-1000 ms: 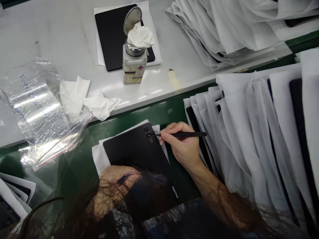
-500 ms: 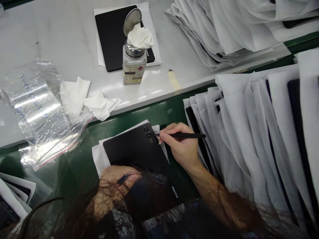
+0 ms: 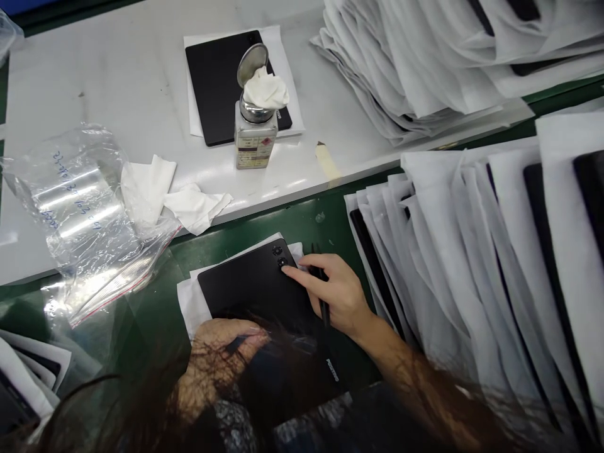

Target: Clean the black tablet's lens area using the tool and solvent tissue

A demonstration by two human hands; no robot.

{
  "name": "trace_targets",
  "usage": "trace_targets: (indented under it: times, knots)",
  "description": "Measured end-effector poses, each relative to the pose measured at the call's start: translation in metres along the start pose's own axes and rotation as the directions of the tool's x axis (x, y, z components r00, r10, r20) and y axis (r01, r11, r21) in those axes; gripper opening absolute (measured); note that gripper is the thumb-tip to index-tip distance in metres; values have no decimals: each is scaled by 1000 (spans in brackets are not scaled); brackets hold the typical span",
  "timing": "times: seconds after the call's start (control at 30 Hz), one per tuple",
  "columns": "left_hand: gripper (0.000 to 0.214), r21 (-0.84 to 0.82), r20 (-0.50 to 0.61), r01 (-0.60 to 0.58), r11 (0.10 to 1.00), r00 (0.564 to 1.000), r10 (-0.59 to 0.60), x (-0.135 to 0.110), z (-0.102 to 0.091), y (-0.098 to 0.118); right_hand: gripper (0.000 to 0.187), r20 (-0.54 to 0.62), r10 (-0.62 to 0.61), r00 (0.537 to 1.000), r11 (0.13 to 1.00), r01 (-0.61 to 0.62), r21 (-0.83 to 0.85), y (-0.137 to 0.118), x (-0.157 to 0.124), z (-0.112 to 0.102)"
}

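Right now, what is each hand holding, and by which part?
The right hand grips a thin black pen-like tool by its middle, tucked against the fingers. Hair blurs the left hand; its hold cannot be told.

Tablet (image 3: 250, 289) on tissue (image 3: 187, 301), left of wrapped stacks (image 3: 453, 264)

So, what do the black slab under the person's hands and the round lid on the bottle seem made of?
The black slab looks like matte plastic or coated metal: its surface shows only a soft sheen, and the look leaves open which. The round lid looks like polished or brushed steel, going by its grey metallic gleam.
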State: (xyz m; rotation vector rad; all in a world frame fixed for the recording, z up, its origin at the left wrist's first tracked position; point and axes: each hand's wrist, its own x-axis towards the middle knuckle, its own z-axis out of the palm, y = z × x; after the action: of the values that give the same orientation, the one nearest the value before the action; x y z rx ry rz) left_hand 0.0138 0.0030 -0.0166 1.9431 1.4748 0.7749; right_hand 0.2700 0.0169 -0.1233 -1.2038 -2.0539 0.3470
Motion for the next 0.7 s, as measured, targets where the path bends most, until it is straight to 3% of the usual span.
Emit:
trace_targets:
  times: [0.07,0.13,0.33,0.7]
  knots:
    - [32,-13,-2,9,1000,1000,-9,-1,0,0,51,11,-120,993,991,120,-55,1,2,0]
    - [32,-23,0,5,1000,1000,-5,-1,0,0,53,18,-160,987,984,161,-80,3,6,0]
    - [25,-46,-6,20,999,1000,-20,0,0,2,52,-16,-150,989,984,147,-100,1,15,3]
    - [29,-147,-44,81,986,995,-88,-6,4,3,57,-103,-62,993,955,29,-294,0,11,12]
